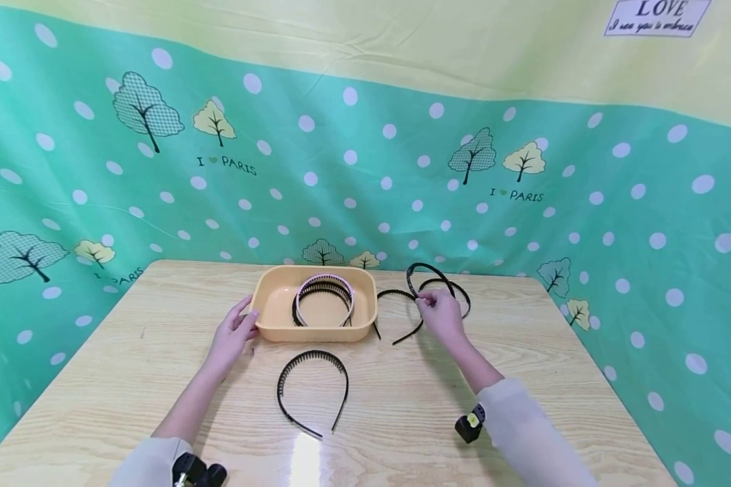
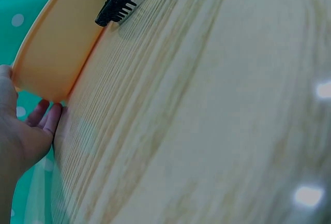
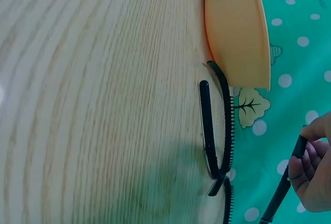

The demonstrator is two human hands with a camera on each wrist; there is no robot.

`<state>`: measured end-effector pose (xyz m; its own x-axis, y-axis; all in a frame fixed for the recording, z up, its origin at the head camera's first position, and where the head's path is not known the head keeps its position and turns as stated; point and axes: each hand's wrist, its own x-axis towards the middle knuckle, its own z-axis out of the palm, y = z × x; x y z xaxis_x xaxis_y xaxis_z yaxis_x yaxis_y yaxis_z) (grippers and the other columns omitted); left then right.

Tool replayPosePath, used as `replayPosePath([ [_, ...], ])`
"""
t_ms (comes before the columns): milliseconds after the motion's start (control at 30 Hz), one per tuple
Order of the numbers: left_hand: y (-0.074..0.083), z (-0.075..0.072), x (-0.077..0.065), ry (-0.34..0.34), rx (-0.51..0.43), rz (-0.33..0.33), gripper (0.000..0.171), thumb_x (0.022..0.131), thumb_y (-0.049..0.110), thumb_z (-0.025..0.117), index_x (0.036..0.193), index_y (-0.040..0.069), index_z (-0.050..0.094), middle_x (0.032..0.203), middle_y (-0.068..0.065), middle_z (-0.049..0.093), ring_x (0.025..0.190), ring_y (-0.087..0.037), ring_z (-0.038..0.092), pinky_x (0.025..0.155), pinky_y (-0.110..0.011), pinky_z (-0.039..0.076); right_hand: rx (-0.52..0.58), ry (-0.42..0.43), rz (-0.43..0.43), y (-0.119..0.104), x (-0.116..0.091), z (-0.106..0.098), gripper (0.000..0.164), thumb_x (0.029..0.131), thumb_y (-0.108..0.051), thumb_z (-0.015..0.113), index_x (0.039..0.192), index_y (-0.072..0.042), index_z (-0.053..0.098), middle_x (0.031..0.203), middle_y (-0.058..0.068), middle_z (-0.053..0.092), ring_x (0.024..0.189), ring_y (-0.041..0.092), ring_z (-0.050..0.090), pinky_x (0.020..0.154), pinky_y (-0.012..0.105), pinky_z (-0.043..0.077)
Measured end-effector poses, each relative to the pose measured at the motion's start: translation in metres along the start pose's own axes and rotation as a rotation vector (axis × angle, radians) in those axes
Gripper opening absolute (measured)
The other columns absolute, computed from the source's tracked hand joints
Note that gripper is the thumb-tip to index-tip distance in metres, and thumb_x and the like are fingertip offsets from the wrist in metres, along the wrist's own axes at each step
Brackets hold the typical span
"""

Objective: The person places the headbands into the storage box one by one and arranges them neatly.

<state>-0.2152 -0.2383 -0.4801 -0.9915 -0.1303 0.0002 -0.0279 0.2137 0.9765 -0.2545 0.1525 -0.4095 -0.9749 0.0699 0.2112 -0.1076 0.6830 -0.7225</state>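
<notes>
My left hand holds the left end of a pale orange plastic tray, with the thumb near its rim and the fingers low against its side. Inside the tray lie a pale lilac headband and black toothed headbands. Above the table, right of the tray, my right hand pinches a black headband near one end. Beneath it two more black headbands, a toothed one and another, lie overlapping on the wood. A further black toothed headband lies in front of the tray.
The wooden table ends at a green dotted curtain along the back and sides. Light glares off the tabletop near the front. A small black camera is strapped to each wrist.
</notes>
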Motion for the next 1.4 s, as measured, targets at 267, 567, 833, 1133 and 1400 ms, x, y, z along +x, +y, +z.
replayPosePath([
  [267, 0.0, 0.0, 0.0, 0.006, -0.01, -0.003, 0.063, 0.096, 0.045, 0.045, 0.149, 0.017, 0.025, 0.13, -0.029, 0.049, 0.08, 0.008, 0.058, 0.08, -0.013, 0.053, 0.046, 0.0, -0.038, -0.01, -0.002, 0.01, 0.016, 0.086, -0.008, 0.063, 0.098, -0.001, 0.071, 0.083, 0.007, 0.058, 0.076, 0.016, 0.052, 0.06, 0.018, 0.044],
  [567, 0.0, 0.0, 0.0, -0.001, -0.015, 0.002, 0.064, 0.096, 0.046, 0.045, 0.149, 0.018, 0.025, 0.13, -0.029, 0.049, 0.082, 0.008, 0.058, 0.081, -0.014, 0.053, 0.047, -0.031, -0.022, -0.024, -0.003, 0.018, 0.016, 0.087, -0.011, 0.063, 0.1, -0.003, 0.07, 0.085, 0.006, 0.059, 0.078, 0.017, 0.053, 0.064, 0.023, 0.048],
  [833, 0.0, 0.0, 0.0, -0.005, -0.016, 0.023, 0.063, 0.096, 0.045, 0.045, 0.149, 0.016, 0.025, 0.129, -0.03, 0.049, 0.083, 0.008, 0.058, 0.082, -0.015, 0.053, 0.045, -0.043, -0.037, -0.035, -0.004, 0.023, 0.018, 0.088, -0.011, 0.062, 0.101, -0.003, 0.07, 0.087, 0.007, 0.059, 0.079, 0.017, 0.054, 0.064, 0.023, 0.048],
  [1133, -0.001, 0.0, 0.0, 0.0, -0.021, 0.026, 0.063, 0.096, 0.044, 0.046, 0.149, 0.015, 0.026, 0.128, -0.03, 0.05, 0.082, 0.008, 0.058, 0.08, -0.014, 0.054, 0.049, -0.055, -0.071, -0.047, -0.007, 0.03, 0.018, 0.087, -0.01, 0.062, 0.101, -0.003, 0.07, 0.085, 0.008, 0.06, 0.078, 0.017, 0.054, 0.063, 0.022, 0.047],
  [1400, -0.001, 0.0, 0.001, -0.005, -0.025, 0.007, 0.064, 0.096, 0.045, 0.046, 0.149, 0.016, 0.025, 0.13, -0.03, 0.049, 0.082, 0.007, 0.059, 0.08, -0.014, 0.053, 0.071, -0.047, -0.105, -0.053, -0.009, 0.036, 0.017, 0.085, -0.009, 0.063, 0.098, -0.003, 0.071, 0.083, 0.006, 0.059, 0.075, 0.015, 0.053, 0.062, 0.021, 0.046],
])
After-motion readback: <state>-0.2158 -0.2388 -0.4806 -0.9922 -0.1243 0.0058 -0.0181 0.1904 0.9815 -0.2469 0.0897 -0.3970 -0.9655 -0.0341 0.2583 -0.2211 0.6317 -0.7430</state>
